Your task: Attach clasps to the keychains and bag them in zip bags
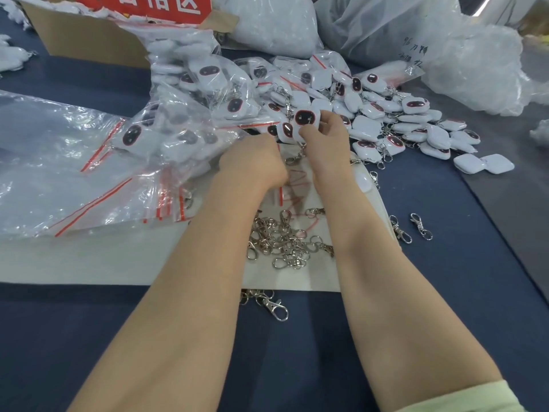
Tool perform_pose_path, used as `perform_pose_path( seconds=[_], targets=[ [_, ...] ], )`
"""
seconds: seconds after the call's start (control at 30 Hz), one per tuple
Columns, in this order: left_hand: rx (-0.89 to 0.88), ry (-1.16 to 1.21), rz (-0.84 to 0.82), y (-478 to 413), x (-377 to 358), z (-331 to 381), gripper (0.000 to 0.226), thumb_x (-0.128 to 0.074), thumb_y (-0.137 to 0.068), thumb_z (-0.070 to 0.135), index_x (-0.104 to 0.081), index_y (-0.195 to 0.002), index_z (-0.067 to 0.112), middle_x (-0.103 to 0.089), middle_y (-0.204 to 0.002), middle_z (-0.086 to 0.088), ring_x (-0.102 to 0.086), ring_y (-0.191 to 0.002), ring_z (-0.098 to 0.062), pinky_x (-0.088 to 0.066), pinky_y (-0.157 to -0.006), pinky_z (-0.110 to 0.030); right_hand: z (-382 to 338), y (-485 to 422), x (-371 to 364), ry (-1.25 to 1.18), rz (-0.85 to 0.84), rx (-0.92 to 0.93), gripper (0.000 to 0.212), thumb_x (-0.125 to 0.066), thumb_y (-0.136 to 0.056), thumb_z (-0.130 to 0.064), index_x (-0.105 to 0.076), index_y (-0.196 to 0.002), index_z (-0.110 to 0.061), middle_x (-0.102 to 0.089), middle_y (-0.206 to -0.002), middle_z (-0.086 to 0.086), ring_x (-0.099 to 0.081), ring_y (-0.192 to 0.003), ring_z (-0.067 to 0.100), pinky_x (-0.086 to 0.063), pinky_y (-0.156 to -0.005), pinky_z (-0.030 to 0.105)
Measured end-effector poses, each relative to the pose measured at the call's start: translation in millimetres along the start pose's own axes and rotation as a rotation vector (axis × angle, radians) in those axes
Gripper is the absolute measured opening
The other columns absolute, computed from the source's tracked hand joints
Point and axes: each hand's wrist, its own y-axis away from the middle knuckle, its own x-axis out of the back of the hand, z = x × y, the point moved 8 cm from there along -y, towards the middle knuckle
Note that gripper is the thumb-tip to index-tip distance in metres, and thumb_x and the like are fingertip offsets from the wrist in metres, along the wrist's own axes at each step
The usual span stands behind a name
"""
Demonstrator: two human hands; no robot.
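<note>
1. Head view, starting closest: a pale green sleeve (478, 395) shows at the right arm's elbow, and both bare forearms stretch out over the dark blue worktop (89, 337).
2. One metal lobster clasp (274, 306) lies on the worktop between the arms, just off the near edge of a white sheet (89, 257).
3. On that sheet, between the forearms, sits a tangled pile of clasps (285, 239). Two stray clasps (420, 226) lie apart from it on the blue to the right.
4. The left hand (252, 165) is turned knuckles-up with its fingers curled under; from here you cannot tell whether they hold anything.
5. The right hand (323, 135) is raised just beyond it, and its fingers (328, 118) pinch a white keychain (304, 118) with a dark oval face, held up at the edge of the heap.
6. A hanging clasp (297, 156) dangles in the gap between the two hands.
7. Left of the hands, empty zip bags (118, 185) with red strips lie flat, and bagged keychains (190, 114) are stacked behind them.
8. To the right spreads a heap of loose keychains (416, 126), some already carrying clasps.
9. At the back stand a cardboard box (89, 40) with a red sign (142, 7) and several big plastic sacks (273, 25).
</note>
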Motion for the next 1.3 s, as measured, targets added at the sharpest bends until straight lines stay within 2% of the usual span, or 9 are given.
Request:
perform_pose_path(
  seconds=[0.1,0.3,0.4,0.5,0.7,0.93,1.03,1.13,1.3],
  targets=[
    [-0.031,0.056,0.033,-3,3,0,0.002,-0.054,-0.086,0.010,-0.054,-0.085,0.009,-0.057,-0.087,-0.009,-0.053,-0.081,-0.027,-0.041,-0.067,-0.033,-2,-2,4,-0.012,0.038,0.018,0.022,-0.056,-0.085,-0.001,-0.053,-0.099,-0.018,-0.061,-0.092,0.002,-0.055,-0.081,0.014,-0.047,-0.081,0.032],
    [-0.032,0.128,0.055,-2,4,-1,0.024,-0.064,-0.086,0.024,-0.059,-0.101,0.007,-0.059,-0.096,-0.010,-0.055,-0.088,-0.027,-0.038,-0.069,-0.030,-5,-2,21,-0.127,0.217,-0.013,0.016,-0.058,-0.088,-0.006,-0.050,-0.097,-0.016,-0.057,-0.089,-0.001,-0.060,-0.090,0.022,-0.052,-0.092,0.046],
    [-0.016,0.132,0.037,2,2,0,0.040,-0.073,-0.079,0.036,-0.052,-0.102,0.011,-0.049,-0.091,-0.005,-0.050,-0.084,-0.024,-0.036,-0.068,-0.030,-6,-3,41,-0.265,0.347,-0.029,0.016,-0.055,-0.090,-0.006,-0.048,-0.101,-0.015,-0.054,-0.087,-0.005,-0.058,-0.078,0.015,-0.056,-0.082,0.040],
    [-0.003,0.096,0.038,1,1,-1,0.025,-0.067,-0.085,0.024,-0.048,-0.095,0.012,-0.049,-0.087,-0.005,-0.047,-0.079,-0.023,-0.035,-0.063,-0.030,-2,-3,47,-0.384,0.381,-0.060,0.015,-0.052,-0.091,-0.005,-0.047,-0.095,-0.019,-0.054,-0.086,-0.004,-0.056,-0.069,0.009,-0.056,-0.070,0.029],
    [0.002,0.092,0.091,-1,2,-2,0.023,-0.059,-0.087,0.015,-0.061,-0.100,-0.004,-0.062,-0.099,-0.023,-0.061,-0.093,-0.035,-0.044,-0.068,-0.039,-2,-2,37,-0.279,0.341,-0.063,0.017,-0.055,-0.088,-0.008,-0.049,-0.103,-0.015,-0.054,-0.083,-0.004,-0.058,-0.075,0.017,-0.054,-0.087,0.046],
    [-0.068,0.412,0.249,1,21,3,0.004,-0.057,-0.093,0.020,-0.059,-0.089,0.019,-0.060,-0.088,0.003,-0.057,-0.084,-0.017,-0.043,-0.075,-0.030,1,-4,39,-0.302,0.339,-0.071,0.015,-0.055,-0.088,-0.007,-0.049,-0.099,-0.016,-0.054,-0.083,-0.004,-0.057,-0.073,0.017,-0.055,-0.084,0.042],
    [-0.195,0.522,0.135,4,13,24,0.008,-0.057,-0.092,0.014,-0.063,-0.091,0.019,-0.067,-0.095,0.000,-0.062,-0.090,-0.015,-0.047,-0.084,-0.026,1,-4,42,-0.369,0.354,-0.072,0.013,-0.054,-0.089,-0.006,-0.049,-0.097,-0.015,-0.054,-0.081,-0.003,-0.055,-0.068,0.014,-0.055,-0.076,0.035],
    [-0.193,0.366,0.217,3,14,22,0.020,-0.059,-0.091,0.021,-0.063,-0.110,0.015,-0.064,-0.113,-0.002,-0.058,-0.099,-0.016,-0.045,-0.089,-0.028,2,-5,42,-0.431,0.354,-0.090,0.013,-0.053,-0.090,-0.003,-0.048,-0.097,-0.013,-0.053,-0.082,-0.001,-0.053,-0.068,0.015,-0.054,-0.065,0.025],
    [-0.017,0.058,0.128,0,3,0,0.065,-0.072,-0.076,0.048,-0.050,-0.125,0.010,-0.049,-0.128,-0.013,-0.051,-0.114,-0.032,-0.043,-0.085,-0.038,3,-5,40,-0.357,0.345,-0.088,0.014,-0.054,-0.089,-0.006,-0.048,-0.095,-0.016,-0.052,-0.079,-0.003,-0.054,-0.069,0.018,-0.054,-0.080,0.040]
  ],
)
